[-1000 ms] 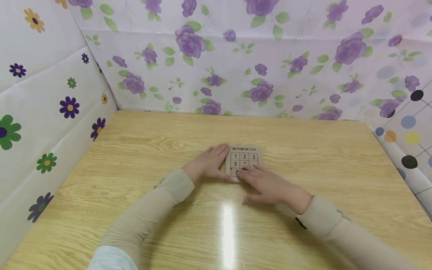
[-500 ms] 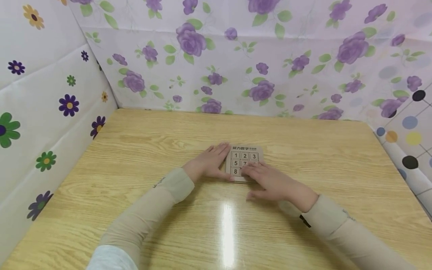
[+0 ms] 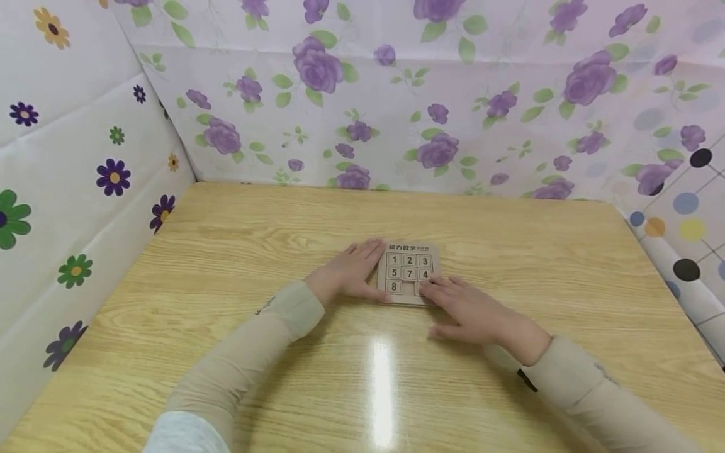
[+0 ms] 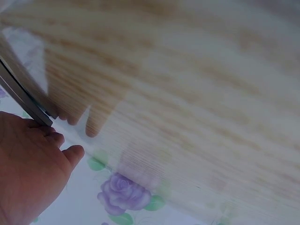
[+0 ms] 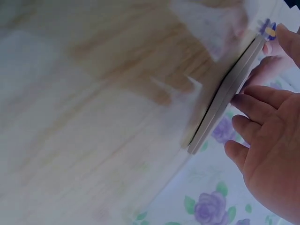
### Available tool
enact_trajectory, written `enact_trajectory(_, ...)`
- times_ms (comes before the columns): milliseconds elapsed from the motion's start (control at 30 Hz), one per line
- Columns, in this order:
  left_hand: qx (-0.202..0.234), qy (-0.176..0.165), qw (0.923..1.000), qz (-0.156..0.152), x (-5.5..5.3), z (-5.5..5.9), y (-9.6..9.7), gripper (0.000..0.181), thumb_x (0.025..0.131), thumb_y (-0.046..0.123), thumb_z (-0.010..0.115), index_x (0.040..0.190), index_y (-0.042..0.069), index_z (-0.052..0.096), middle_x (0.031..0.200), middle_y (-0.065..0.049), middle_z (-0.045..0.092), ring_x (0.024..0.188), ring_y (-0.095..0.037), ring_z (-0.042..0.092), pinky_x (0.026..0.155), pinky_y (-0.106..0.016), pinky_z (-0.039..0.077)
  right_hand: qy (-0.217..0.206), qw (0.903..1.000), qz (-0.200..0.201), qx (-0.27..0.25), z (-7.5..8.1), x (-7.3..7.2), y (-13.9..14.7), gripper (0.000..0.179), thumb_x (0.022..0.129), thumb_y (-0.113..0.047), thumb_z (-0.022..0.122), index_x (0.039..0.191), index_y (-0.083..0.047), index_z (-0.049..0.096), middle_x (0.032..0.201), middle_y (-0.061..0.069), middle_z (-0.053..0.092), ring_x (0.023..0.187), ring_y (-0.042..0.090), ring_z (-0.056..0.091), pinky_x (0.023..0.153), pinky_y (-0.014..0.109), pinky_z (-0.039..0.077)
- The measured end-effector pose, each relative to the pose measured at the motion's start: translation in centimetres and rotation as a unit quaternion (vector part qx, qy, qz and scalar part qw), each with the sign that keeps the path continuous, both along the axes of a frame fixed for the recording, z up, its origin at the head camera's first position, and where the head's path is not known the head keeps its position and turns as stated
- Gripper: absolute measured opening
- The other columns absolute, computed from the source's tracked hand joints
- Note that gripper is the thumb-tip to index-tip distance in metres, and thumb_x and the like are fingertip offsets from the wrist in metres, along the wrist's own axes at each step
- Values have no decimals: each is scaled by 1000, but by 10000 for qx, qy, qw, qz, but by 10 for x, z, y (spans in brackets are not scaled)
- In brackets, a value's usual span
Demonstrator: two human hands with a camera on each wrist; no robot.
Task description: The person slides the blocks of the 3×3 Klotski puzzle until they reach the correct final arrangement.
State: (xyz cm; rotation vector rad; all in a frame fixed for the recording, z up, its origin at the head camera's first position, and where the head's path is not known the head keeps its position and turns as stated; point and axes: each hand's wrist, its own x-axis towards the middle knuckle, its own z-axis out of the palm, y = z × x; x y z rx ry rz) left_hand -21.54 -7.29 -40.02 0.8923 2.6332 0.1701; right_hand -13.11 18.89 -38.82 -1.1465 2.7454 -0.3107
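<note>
A wooden number sliding puzzle (image 3: 408, 290) lies flat on the table. Its tiles read 1, 2, 3 on top, then 5, 7, 4, and an 8 at the lower left. A bare slot shows in the middle of the bottom row. Against the puzzle's left edge rests my left hand (image 3: 352, 272), thumb at the near corner and fingers at the far one. The fingertips of my right hand (image 3: 467, 308) press on the bottom-right tile (image 3: 418, 289), hiding its number. From the right wrist view, the puzzle's thin edge (image 5: 222, 103) shows beside the extended fingers.
A wood-grain table (image 3: 272, 233) spreads around the puzzle, with a light reflection (image 3: 382, 390) in front. Behind it hangs a cloth with purple flowers (image 3: 317, 66). Patterned cloths close off the left and right sides.
My right hand has slid rightward along the bottom row, taking a tile with it, so a slot now shows beside the 8. My left hand has stayed in place.
</note>
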Motion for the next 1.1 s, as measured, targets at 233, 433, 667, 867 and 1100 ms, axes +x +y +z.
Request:
enact_trajectory(233, -3, 16, 10000, -20, 1, 2, 1, 117, 77, 75, 54, 153, 6, -3, 160, -9, -4, 148, -21, -2, 121, -40, 2, -60, 9999, 114, 70, 0, -3, -16, 77, 89, -44, 62, 144, 2, 36, 149, 18, 37, 140, 36, 29, 116, 53, 20)
enact_trajectory(433, -42, 14, 10000, -12, 1, 3, 1, 117, 77, 76, 53, 153, 6, -3, 160, -9, -4, 148, -21, -3, 121, -40, 2, -174, 9998, 68, 115, 3, -4, -20, 79, 88, -47, 62, 145, 1, 34, 151, 18, 34, 142, 35, 27, 117, 53, 18)
enact_trajectory(667, -87, 6, 10000, -9, 1, 1, 1, 118, 76, 76, 53, 153, 7, -4, 160, -7, -6, 148, -20, -4, 121, -39, 2, -158, 9998, -112, -103, 2, -12, -9, 77, 88, -42, 63, 145, 2, 35, 150, 21, 35, 140, 39, 27, 115, 55, 21)
enact_trajectory(867, -65, 7, 10000, -11, 0, 1, 1, 118, 76, 76, 54, 153, 7, -4, 160, -8, -5, 148, -20, -3, 121, -39, 2, -90, 9998, -149, -88, -1, -13, -4, 76, 89, -39, 64, 144, 4, 34, 150, 22, 35, 141, 39, 27, 116, 54, 21)
enact_trajectory(1100, -16, 7, 10000, -31, 0, 2, 1, 117, 77, 75, 54, 153, 6, -3, 161, -9, -4, 148, -22, -2, 121, -40, 3, -33, 9999, -111, -3, -2, -6, -4, 75, 89, -40, 63, 143, 4, 36, 148, 21, 38, 140, 38, 28, 116, 54, 22)
